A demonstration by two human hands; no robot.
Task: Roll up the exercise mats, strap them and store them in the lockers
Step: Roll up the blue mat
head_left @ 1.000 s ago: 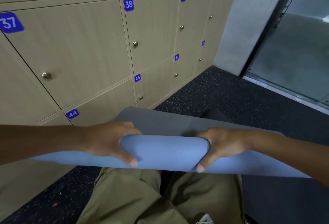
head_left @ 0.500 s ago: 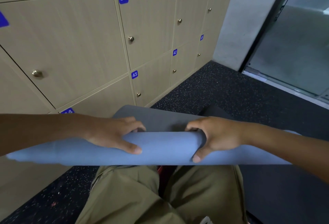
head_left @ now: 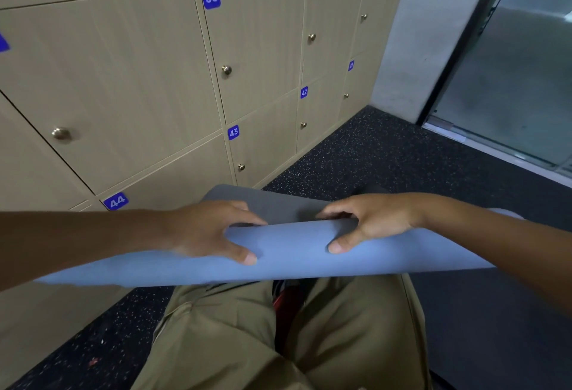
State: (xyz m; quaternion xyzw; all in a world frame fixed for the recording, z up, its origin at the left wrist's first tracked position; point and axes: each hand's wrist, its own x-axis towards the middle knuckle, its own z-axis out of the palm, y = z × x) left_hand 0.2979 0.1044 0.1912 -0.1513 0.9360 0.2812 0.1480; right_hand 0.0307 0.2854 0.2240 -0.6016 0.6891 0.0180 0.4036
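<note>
On the speckled floor by the lockers:
Mat: blue exercise mat, partly rolled.
Left hand: clamped on roll.
Right hand: clamped on roll.

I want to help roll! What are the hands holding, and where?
Both the left hand and right hand grip the blue exercise mat at the middle of its rolled part.

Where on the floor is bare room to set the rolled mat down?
Bare dark speckled rubber floor lies between the beige wooden lockers and the glass door's threshold. A narrower strip runs beside the lockers. Crowded: the middle, where left hand and right hand grip the blue foam mat.
</note>
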